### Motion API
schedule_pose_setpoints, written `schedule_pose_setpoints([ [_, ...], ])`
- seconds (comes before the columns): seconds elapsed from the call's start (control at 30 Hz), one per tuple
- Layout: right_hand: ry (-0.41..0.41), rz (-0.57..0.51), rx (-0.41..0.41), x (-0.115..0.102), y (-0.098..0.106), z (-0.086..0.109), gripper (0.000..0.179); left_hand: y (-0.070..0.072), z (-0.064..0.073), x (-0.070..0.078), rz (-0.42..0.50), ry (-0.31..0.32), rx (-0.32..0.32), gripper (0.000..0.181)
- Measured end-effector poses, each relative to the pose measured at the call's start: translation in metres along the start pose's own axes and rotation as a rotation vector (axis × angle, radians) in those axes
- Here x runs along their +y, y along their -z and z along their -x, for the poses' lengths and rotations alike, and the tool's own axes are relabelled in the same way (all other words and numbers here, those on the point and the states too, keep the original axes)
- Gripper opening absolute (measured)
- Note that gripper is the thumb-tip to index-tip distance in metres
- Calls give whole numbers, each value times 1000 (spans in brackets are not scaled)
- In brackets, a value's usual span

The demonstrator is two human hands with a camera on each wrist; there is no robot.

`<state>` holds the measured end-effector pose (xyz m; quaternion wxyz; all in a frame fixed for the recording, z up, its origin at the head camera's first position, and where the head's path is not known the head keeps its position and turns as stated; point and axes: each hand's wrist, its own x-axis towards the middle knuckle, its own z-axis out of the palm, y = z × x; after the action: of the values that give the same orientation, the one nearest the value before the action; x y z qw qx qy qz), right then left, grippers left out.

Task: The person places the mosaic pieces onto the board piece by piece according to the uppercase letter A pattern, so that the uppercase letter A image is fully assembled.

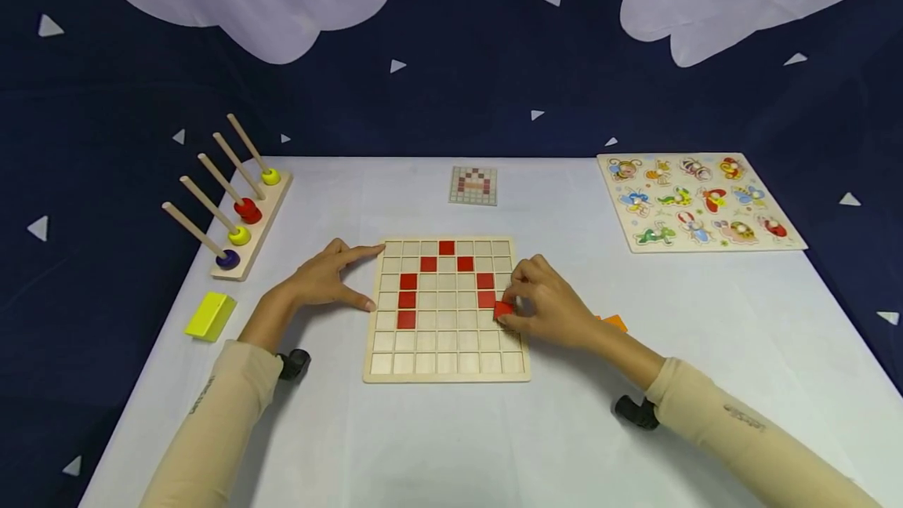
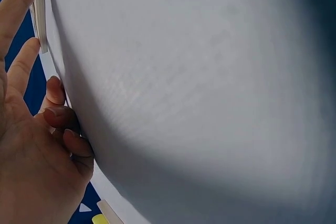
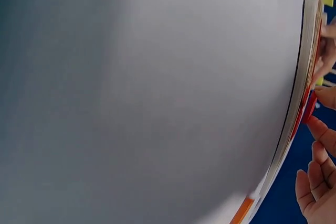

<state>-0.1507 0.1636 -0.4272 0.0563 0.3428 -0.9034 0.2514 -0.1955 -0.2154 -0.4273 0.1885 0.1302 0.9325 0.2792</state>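
Observation:
A square wooden grid board (image 1: 447, 342) lies in the middle of the table in the head view. Several red square tiles (image 1: 407, 299) sit in its cells in an arch shape. My left hand (image 1: 324, 277) touches the board's left edge with index fingertip and thumb spread apart. In the left wrist view, the other fingers (image 2: 60, 116) of that hand are bent. Between thumb and fingers my right hand (image 1: 546, 304) pinches another red tile (image 1: 502, 310), tilted over the board's right columns. The right wrist view shows this tile (image 3: 310, 107) by the board's edge.
A small pattern card (image 1: 473, 186) lies beyond the board. To the left stand a peg stacker (image 1: 268, 230) with coloured rings and a yellow block (image 1: 210, 317). An insect puzzle board (image 1: 701, 202) is at the back right. Orange pieces (image 1: 615, 323) are partly hidden behind the right forearm.

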Motion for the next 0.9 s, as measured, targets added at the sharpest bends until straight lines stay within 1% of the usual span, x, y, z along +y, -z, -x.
schedule_pose_setpoints([
  [0.13,33,-7,-18,-7,-6,-2,20,0,-1,1,1,18,2,105],
  [0.27,58,-13,-33,-10,-10,-3,19,-1,0,0,-3,22,3,105],
  [0.33,48,-29,-44,-12,-11,-4,16,-1,0,-1,-5,19,4,105],
  [0.43,14,-59,-70,-14,-12,-5,15,-1,-1,-1,-2,15,3,105],
  [0.6,-33,-81,-68,-15,-13,-5,15,0,-2,-1,3,11,6,106],
  [0.73,-34,-57,-64,-17,-12,-4,16,0,-2,-1,2,8,11,106],
  [0.9,-33,-6,-59,-15,-5,-3,25,-1,-1,-3,-3,9,0,106],
])
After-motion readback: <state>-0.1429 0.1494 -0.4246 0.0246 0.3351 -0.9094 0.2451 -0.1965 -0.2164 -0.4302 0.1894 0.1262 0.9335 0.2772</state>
